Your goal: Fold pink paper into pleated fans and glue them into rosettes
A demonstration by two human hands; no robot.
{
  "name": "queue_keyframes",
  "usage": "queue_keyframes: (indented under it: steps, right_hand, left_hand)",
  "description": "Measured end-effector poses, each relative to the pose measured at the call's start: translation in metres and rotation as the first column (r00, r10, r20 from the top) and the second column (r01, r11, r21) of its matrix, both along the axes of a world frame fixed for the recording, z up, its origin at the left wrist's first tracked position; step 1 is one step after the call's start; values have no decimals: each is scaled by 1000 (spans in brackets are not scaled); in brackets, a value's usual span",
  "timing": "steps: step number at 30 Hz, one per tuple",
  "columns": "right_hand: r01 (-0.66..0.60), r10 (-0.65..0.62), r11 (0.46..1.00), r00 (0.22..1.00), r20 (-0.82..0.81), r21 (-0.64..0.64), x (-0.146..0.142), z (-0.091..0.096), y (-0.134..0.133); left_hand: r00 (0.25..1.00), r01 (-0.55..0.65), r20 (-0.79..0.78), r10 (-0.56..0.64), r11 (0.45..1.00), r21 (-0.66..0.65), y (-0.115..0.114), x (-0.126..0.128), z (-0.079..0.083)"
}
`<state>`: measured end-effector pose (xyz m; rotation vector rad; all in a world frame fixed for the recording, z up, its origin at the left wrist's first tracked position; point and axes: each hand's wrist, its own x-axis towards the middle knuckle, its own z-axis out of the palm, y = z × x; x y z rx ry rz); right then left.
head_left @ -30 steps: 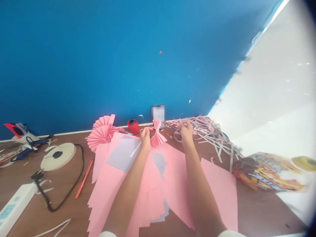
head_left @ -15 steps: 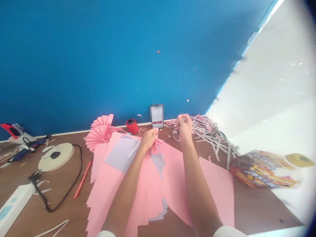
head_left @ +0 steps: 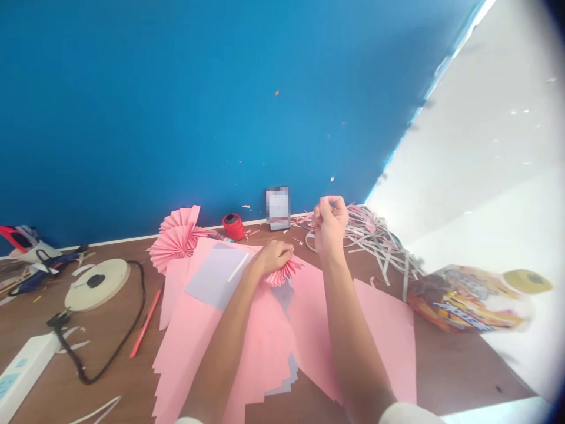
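Observation:
My left hand (head_left: 274,257) is closed on a small pleated pink paper fan (head_left: 282,275), its folds spreading out below my fingers. My right hand (head_left: 331,221) is raised to the right with thumb and fingers pinched; whatever is between them, if anything, is too fine to make out. Under both forearms lie fanned-out sheets of pink paper (head_left: 265,353). A grey-lilac sheet (head_left: 212,277) with a thin white strip (head_left: 238,267) on it lies left of my left hand. Behind that hand stands a spool of red thread (head_left: 233,227).
A phone (head_left: 278,209) leans against the blue wall. Finished pink paper fans (head_left: 176,238) sit at the left, near a red pen (head_left: 145,324), a cream disc with a black cord (head_left: 97,284) and a power strip (head_left: 27,368). Shredded paper strips (head_left: 375,241) and a snack bag (head_left: 468,300) lie right.
My left hand has lowered slightly and turned more palm-down over the pleated fan. My right hand has risen a little, still pinched. The view has shifted slightly.

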<state>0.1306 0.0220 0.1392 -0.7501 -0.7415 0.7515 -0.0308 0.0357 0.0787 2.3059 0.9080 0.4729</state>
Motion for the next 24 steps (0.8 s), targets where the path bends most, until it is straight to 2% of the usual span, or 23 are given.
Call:
queue_keyframes:
  steps: [5,8,9,11,13,14,16,18,19,21,24]
  right_hand:
    - [16,-16,1000,999,30,-15,9,-2,2]
    - [-82,119,973,980,162,-213,18,-20,9]
    - [-38,102,951,976,194,-308,21,-28,12]
    - [158,-3,873,948,319,-462,26,-44,18]
    - [230,19,838,894,447,-495,27,-52,20]
    - [213,63,843,872,485,-493,26,-52,19]
    - [102,166,885,842,513,-453,22,-45,14]
    - [-69,267,927,811,520,-369,13,-33,7]
    - [-156,325,928,781,533,-338,8,-26,4]
    - [-254,397,915,699,595,-313,-2,-18,-1]
    - [-259,420,907,526,739,-332,-13,-16,-3]
  left_hand:
    - [999,-39,31,39,999,-16,-3,10,-2]
    - [985,-71,152,82,994,-78,-1,10,0]
    - [972,-90,208,112,990,-112,1,9,0]
    - [939,-132,294,177,977,-164,5,5,0]
    - [920,-183,318,230,968,-169,9,-1,-1]
    - [918,-211,309,248,966,-150,11,-4,-2]
    - [924,-268,263,277,961,-72,15,-8,-5]
    - [926,-318,220,306,948,20,17,-10,-9]
    - [924,-334,212,317,941,52,17,-11,-10]
    - [916,-353,227,330,933,70,18,-10,-12]
    - [906,-357,259,335,933,41,19,-10,-16]
